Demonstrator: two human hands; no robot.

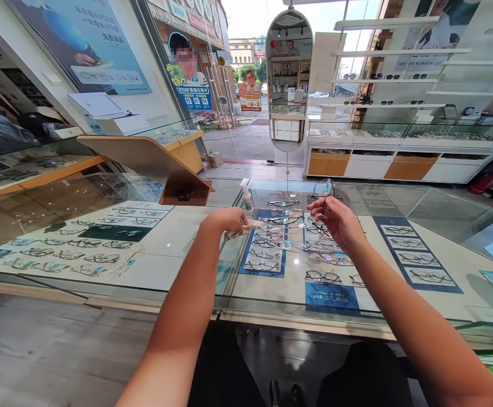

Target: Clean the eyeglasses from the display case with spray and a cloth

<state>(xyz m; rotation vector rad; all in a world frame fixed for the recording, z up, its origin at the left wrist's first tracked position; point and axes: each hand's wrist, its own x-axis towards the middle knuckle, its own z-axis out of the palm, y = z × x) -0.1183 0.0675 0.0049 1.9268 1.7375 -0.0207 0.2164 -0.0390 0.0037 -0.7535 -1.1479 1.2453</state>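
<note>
Above the glass display case (pixel 296 299), my right hand (pixel 338 221) pinches a pair of eyeglasses (pixel 324 188) and holds it up, one round lens raised above the fingers. My left hand (pixel 228 220) is closed on a pale cloth (pixel 243 230), held over the case to the left of the eyeglasses. A small spray bottle (pixel 247 198) stands just beyond the left hand. Several eyeglass frames (pixel 286 217) show in the case below and between my hands. Part of the held eyeglasses is hidden by my right fingers.
More frames sit in the left case section (pixel 102 258) and on a blue strip (pixel 418 254) at the right. A brown wooden stand (pixel 144 161) rises at the back left. Behind the case stands an oval mirror (pixel 289 79), with shelves of sunglasses (pixel 384 76) to its right.
</note>
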